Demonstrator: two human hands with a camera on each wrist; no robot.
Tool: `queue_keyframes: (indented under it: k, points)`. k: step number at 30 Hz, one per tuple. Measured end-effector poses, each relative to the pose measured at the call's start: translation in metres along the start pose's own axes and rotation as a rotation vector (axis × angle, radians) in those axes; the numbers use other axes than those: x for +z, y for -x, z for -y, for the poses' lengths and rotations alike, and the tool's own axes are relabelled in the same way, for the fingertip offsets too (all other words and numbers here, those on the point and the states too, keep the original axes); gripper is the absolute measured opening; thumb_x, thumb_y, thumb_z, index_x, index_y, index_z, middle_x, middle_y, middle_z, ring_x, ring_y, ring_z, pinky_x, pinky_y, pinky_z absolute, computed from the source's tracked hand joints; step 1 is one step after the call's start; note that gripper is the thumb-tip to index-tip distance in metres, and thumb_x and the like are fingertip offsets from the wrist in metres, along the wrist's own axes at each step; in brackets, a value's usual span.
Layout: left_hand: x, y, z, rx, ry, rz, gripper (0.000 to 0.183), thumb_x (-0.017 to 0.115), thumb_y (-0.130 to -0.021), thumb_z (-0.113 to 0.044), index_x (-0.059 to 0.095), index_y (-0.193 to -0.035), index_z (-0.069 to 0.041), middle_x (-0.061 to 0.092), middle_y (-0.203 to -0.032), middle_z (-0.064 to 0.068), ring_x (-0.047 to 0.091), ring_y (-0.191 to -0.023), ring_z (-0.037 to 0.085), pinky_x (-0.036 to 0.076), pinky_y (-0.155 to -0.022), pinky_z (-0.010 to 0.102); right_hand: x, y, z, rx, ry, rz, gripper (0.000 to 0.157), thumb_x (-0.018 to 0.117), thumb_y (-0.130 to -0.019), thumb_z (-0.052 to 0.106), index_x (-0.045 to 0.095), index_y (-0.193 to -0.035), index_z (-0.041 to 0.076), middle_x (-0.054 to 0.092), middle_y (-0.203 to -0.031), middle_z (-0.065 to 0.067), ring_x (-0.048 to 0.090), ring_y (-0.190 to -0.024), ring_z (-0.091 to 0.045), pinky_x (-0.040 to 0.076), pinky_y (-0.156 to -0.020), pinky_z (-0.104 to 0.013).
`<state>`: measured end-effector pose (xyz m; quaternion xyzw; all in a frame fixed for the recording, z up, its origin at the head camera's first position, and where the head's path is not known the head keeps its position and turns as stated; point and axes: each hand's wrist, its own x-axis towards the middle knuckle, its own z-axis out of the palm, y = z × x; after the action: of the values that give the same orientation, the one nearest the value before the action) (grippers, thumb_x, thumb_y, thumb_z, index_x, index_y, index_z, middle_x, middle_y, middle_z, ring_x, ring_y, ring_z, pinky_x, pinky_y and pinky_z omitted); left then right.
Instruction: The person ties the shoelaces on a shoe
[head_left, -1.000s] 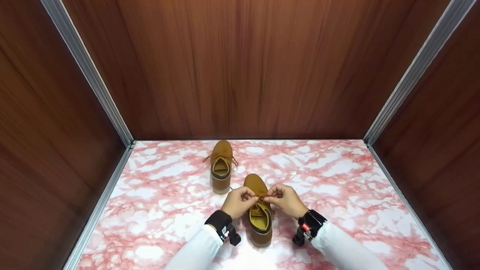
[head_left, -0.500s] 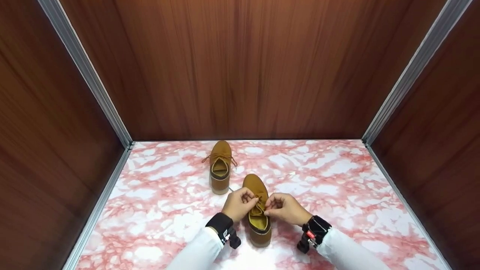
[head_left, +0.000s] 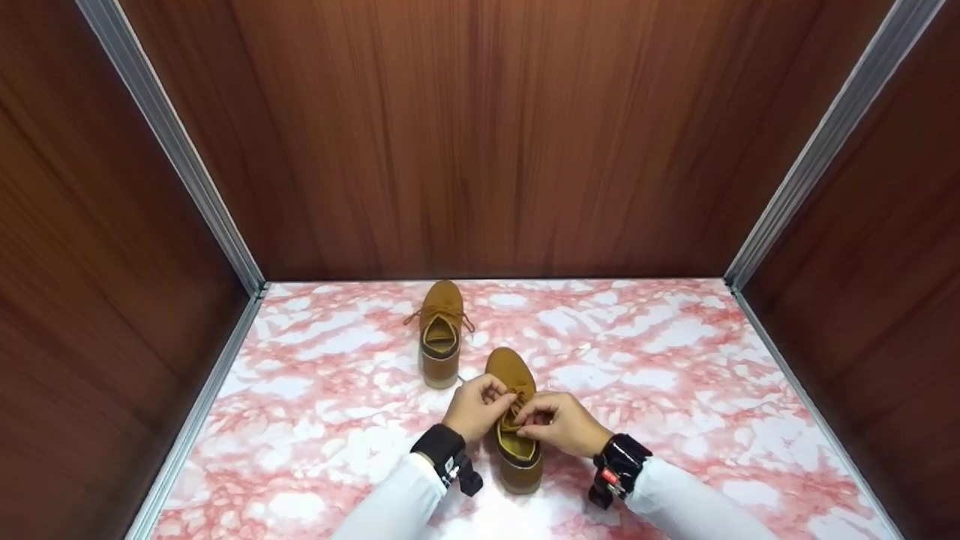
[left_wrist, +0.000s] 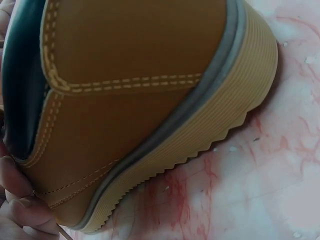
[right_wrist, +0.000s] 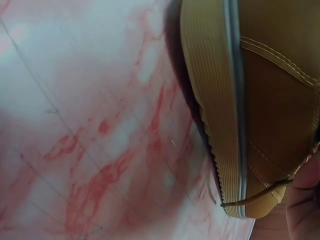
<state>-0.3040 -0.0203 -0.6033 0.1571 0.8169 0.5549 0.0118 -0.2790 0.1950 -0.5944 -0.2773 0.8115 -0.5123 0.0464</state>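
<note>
A tan lace-up shoe [head_left: 508,366] with a yellow lining stands on the pink-and-white surface, toe pointing away from me. From its left side, my left hand [head_left: 472,411] pinches the shoelace at the knot area. My right hand [head_left: 564,424] reaches over the shoe from the right, thumb and index finger holding lace near the opening. In the right wrist view a lace [right_wrist: 255,198] runs from beside the fingers [right_wrist: 304,200] down across the sole. The left wrist view has my left fingertips [left_wrist: 25,210] by the lacing, with a short lace end below. My fingers partly hide the knot.
A matching tan shoe [head_left: 442,298], its laces tied in a bow, stands farther back and to the left. Brown wood-grain panels [head_left: 480,150] with metal corner strips [head_left: 187,161] enclose the marbled surface [head_left: 645,337] at the back and both sides.
My right hand first drew back toward me and right from the knot, then moved left over the shoe's opening. The left hand keeps its pinch almost in place. Both shoes have stayed put.
</note>
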Motion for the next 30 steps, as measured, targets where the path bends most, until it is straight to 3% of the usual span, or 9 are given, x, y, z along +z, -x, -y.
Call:
queue_keyframes:
  k: [5, 9, 18, 30]
  points:
    - [-0.005, -0.002, -0.002, 0.004, 0.007, 0.028, 0.016, 0.074, -0.097, -0.02, 0.069, -0.09, -0.007, 0.056, -0.075, -0.01, 0.053, -0.068, 0.001, 0.046, -0.064, 0.017, -0.002, -0.002, 0.001, 0.023, 0.017, -0.038, 0.009, 0.082, -0.089, 0.013, 0.073, -0.091, 0.012, 0.07, -0.085, -0.009, 0.06, -0.073, -0.001, 0.054, -0.065, -0.019]
    - [-0.012, -0.003, -0.002, 0.01, 0.023, 0.038, 0.015, 0.072, -0.098, -0.018, 0.07, -0.091, -0.006, 0.058, -0.077, -0.007, 0.054, -0.07, 0.002, 0.047, -0.065, 0.018, -0.008, -0.005, 0.001, 0.056, -0.02, -0.076, 0.011, 0.08, -0.09, 0.012, 0.069, -0.09, 0.009, 0.069, -0.082, -0.011, 0.058, -0.067, -0.002, 0.052, -0.06, -0.018]
    - [-0.03, -0.008, -0.003, 0.019, 0.011, 0.019, 0.014, 0.07, -0.1, -0.018, 0.07, -0.092, -0.006, 0.06, -0.078, -0.005, 0.054, -0.071, 0.003, 0.047, -0.066, 0.019, -0.021, -0.012, -0.001, 0.126, -0.064, -0.157, 0.013, 0.075, -0.096, 0.014, 0.069, -0.09, 0.004, 0.065, -0.08, -0.005, 0.053, -0.064, -0.001, 0.045, -0.059, -0.016]
    - [-0.042, -0.008, 0.0, 0.023, -0.1, -0.003, 0.015, 0.068, -0.1, -0.016, 0.07, -0.089, -0.008, 0.064, -0.077, -0.001, 0.053, -0.069, 0.003, 0.045, -0.067, 0.02, -0.023, -0.018, 0.001, 0.292, 0.069, -0.283, 0.024, 0.07, -0.097, 0.015, 0.06, -0.076, 0.012, 0.052, -0.068, 0.006, 0.046, -0.061, -0.003, 0.038, -0.059, -0.019]
